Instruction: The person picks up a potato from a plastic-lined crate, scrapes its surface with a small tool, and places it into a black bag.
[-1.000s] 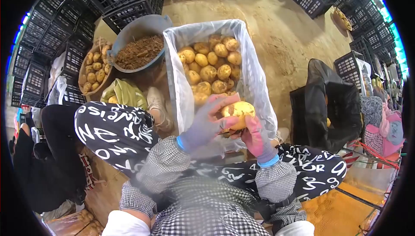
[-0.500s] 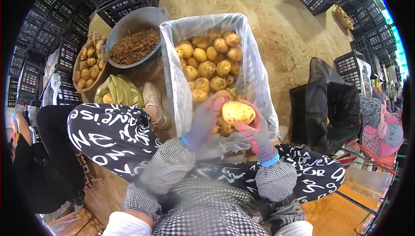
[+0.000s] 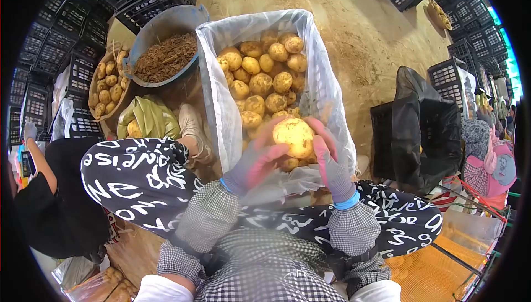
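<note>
Between my two gloved hands is a large pale-yellow potato, raised over the near end of a lined crate. My left hand presses its pink-coated fingers against the potato's left side. On the other side my right hand closes round the potato's right edge, thumb at its lower right. Below lie many soil-specked potatoes inside the crate's white plastic liner. The hands hide part of the crate's near end.
At the left stand a blue tub of brown debris, a basket of potatoes and a green sack. A black-lined crate is at the right. Stacked black crates line the back. Another person's arm shows at far left.
The potato has turned from lying lengthwise to showing a rounder face, and it has come slightly left. My left hand has shifted down and left along it. The view has moved a little.
</note>
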Available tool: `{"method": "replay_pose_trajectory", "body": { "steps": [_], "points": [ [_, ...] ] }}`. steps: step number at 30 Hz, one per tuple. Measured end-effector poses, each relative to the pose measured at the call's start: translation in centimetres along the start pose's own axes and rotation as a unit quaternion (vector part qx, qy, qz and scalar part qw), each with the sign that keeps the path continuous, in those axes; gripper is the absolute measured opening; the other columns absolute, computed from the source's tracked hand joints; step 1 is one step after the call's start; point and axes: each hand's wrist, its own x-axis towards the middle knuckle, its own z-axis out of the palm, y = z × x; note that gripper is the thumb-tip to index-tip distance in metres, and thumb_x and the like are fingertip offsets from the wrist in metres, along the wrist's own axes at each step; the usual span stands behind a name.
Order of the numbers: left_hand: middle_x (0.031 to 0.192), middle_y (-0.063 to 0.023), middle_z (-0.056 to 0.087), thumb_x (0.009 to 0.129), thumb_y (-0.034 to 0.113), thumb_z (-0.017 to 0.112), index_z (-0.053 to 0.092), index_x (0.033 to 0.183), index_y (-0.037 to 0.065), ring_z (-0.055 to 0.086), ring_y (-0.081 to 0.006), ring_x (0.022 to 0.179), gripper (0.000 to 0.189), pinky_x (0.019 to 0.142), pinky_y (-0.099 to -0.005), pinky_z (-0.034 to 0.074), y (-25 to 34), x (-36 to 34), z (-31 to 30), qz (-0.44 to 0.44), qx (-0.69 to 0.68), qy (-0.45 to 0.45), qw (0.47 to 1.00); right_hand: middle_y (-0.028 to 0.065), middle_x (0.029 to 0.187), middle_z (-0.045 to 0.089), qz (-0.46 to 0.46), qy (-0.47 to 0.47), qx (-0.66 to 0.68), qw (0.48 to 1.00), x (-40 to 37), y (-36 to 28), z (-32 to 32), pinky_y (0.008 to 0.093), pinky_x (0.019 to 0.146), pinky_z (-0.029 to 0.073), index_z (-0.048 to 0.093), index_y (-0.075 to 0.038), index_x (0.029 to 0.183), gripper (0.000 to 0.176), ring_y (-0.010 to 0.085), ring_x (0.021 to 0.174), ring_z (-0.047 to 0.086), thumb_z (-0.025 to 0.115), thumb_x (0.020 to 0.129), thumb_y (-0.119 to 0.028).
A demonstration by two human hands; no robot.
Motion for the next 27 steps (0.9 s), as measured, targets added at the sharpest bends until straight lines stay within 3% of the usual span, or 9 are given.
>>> {"method": "replay_pose_trajectory", "body": {
  "steps": [3,5,8,14,17,18,21,24,27],
  "points": [
    [0.145,-0.0087,0.040,0.089,0.013,0.071,0.028,0.151,0.003,0.042,-0.0198,0.134,0.076,0.110,-0.0362,0.039,-0.7,1.1,-1.1,0.113,0.066,-0.048,0.990,0.0119,0.144,0.047,0.058,0.000,0.112,0.992,-0.2,0.0,0.5,0.0334,0.111,0.036,0.035,0.003,0.148,0.068,0.0198,0.132,0.046,0.065,0.096,-0.029],
    [0.152,-0.0070,0.036,0.086,0.009,0.071,0.024,0.154,0.008,0.046,-0.0187,0.132,0.083,0.103,-0.0329,0.044,-1.0,1.1,-1.3,0.105,0.102,-0.045,0.988,0.0110,0.142,0.048,0.089,-0.035,0.165,0.982,0.0,-1.4,0.8,0.0328,0.109,0.039,0.033,0.003,0.149,0.076,0.0188,0.129,0.048,0.072,0.091,-0.027],
    [0.154,-0.0056,0.035,0.084,0.004,0.073,0.024,0.155,0.009,0.049,-0.0182,0.130,0.086,0.099,-0.0305,0.047,-0.8,0.7,-0.9,0.083,0.116,-0.028,0.989,0.0106,0.128,0.059,0.058,-0.009,0.140,0.988,0.0,-1.9,1.4,0.0307,0.093,0.050,0.046,0.002,0.141,0.061,0.0168,0.111,0.059,0.071,0.086,-0.006],
    [0.145,-0.0126,0.040,0.087,0.008,0.073,0.040,0.144,-0.001,0.049,-0.0208,0.127,0.067,0.107,-0.0354,0.043,0.0,0.3,0.3,0.057,0.082,-0.018,0.995,0.0113,0.124,0.060,-0.016,0.036,-0.020,0.999,0.2,-0.5,2.1,0.0336,0.092,0.050,0.052,-0.002,0.137,0.067,0.0202,0.113,0.059,0.079,0.076,-0.009],
    [0.142,-0.0139,0.045,0.090,0.010,0.070,0.052,0.133,-0.003,0.053,-0.0213,0.124,0.048,0.104,-0.0375,0.047,-0.8,0.7,-1.1,0.095,0.127,-0.029,0.987,0.0106,0.127,0.056,-0.048,0.021,-0.275,0.960,0.1,-0.7,1.5,0.0355,0.100,0.046,0.050,-0.002,0.137,0.079,0.0229,0.115,0.058,0.088,0.069,-0.019],
    [0.141,-0.0142,0.046,0.092,0.011,0.069,0.055,0.129,-0.004,0.053,-0.0215,0.124,0.042,0.103,-0.0381,0.048,-1.1,0.9,-1.7,0.114,0.165,-0.027,0.979,0.0113,0.125,0.057,-0.060,0.024,-0.279,0.958,0.0,-0.7,1.4,0.0360,0.099,0.047,0.051,-0.003,0.135,0.078,0.0238,0.114,0.058,0.087,0.068,-0.018],
    [0.128,-0.0126,0.060,0.095,0.026,0.066,0.058,0.127,-0.001,0.059,-0.0204,0.118,0.043,0.098,-0.0346,0.051,-1.9,1.3,-2.5,0.106,0.064,0.074,0.990,0.0135,0.121,0.058,-0.093,0.042,-0.272,0.957,-0.2,-0.1,1.5,0.0381,0.097,0.047,0.055,-0.005,0.131,0.074,0.0282,0.112,0.059,0.085,0.064,-0.014],
    [0.135,-0.0141,0.055,0.100,0.034,0.057,0.053,0.132,-0.001,0.058,-0.0215,0.119,0.047,0.102,-0.0362,0.049,-2.1,1.3,-3.8,0.108,-0.008,0.058,0.992,0.0151,0.120,0.059,-0.102,0.081,-0.247,0.960,-0.2,0.4,1.6,0.0392,0.096,0.047,0.056,-0.007,0.130,0.073,0.0324,0.113,0.058,0.083,0.062,-0.011],
    [0.138,-0.0142,0.051,0.103,0.040,0.049,0.047,0.138,0.000,0.056,-0.0210,0.119,0.053,0.100,-0.0339,0.050,-2.5,1.2,-2.2,0.113,0.111,0.072,0.985,0.0152,0.126,0.057,-0.097,0.097,-0.278,0.951,0.0,0.3,1.5,0.0381,0.100,0.047,0.053,-0.007,0.133,0.075,0.0316,0.115,0.058,0.081,0.063,-0.007]
  ]
}}
